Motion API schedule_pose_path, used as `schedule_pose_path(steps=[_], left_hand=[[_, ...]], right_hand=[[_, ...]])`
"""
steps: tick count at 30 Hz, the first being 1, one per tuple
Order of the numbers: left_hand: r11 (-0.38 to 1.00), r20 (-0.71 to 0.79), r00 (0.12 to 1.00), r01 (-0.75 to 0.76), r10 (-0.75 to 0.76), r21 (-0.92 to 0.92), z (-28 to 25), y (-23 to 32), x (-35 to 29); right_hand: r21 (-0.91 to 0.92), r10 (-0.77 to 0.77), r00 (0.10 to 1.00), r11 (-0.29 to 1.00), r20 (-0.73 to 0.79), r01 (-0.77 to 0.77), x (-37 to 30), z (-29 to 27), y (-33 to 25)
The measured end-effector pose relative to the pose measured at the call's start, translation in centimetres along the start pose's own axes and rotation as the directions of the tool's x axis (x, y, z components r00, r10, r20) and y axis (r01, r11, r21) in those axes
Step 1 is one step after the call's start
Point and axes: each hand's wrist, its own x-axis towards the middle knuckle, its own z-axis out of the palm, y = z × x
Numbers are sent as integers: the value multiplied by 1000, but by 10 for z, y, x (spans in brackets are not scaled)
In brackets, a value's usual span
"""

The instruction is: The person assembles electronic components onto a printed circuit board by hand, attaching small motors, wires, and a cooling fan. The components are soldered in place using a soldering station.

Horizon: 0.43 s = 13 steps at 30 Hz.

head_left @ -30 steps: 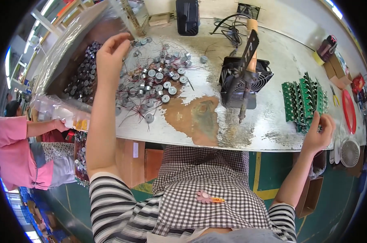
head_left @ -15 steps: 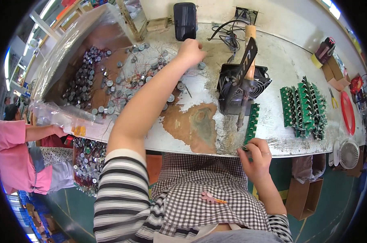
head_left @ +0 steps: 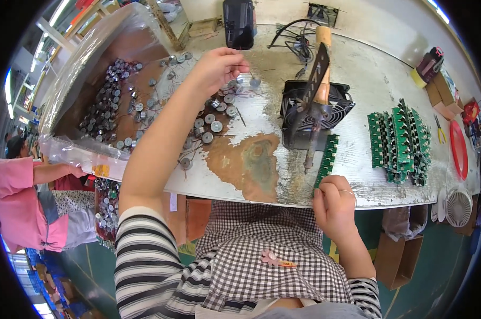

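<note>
My left hand (head_left: 223,70) is raised above the far middle of the table, its fingertips pinched on thin wires. From them hangs a small round metal motor (head_left: 255,83). My right hand (head_left: 335,206) is closed at the table's near edge, thumb and fingers at the near end of a narrow green circuit board strip (head_left: 327,158). Just left of that strip, a soldering iron (head_left: 321,91) with a wooden handle points tip down, in front of a black fan (head_left: 333,112). Loose wired motors (head_left: 216,126) lie below my left forearm.
A plastic-lined box (head_left: 65,106) of motors stands at left. Stacked green circuit boards (head_left: 400,143) lie at right, near yellow-handled pliers (head_left: 440,130) and a red ring (head_left: 457,150). A black case (head_left: 239,24) stands at the back. A person in pink (head_left: 30,202) works at far left.
My left hand has drawn back left and nearer, with a motor dangling from its wires. My right hand stays by the board strip, its fingers curled tighter.
</note>
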Motion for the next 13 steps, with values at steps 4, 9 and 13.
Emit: schedule_pose_path(steps=[4,9,13], left_hand=[[972,-116,969,-225,216,-68,5,12,-76],[104,118,468,-422,876,901,16,6,-157],[992,99,989,-101,108,-71,36,-40,-210]], right_hand=[[33,87,995,996,47,-89,2,2,-2],[228,333,939,911,86,-344,5,-5,4],[737,587,799,482,129,-473,-8,2,25]])
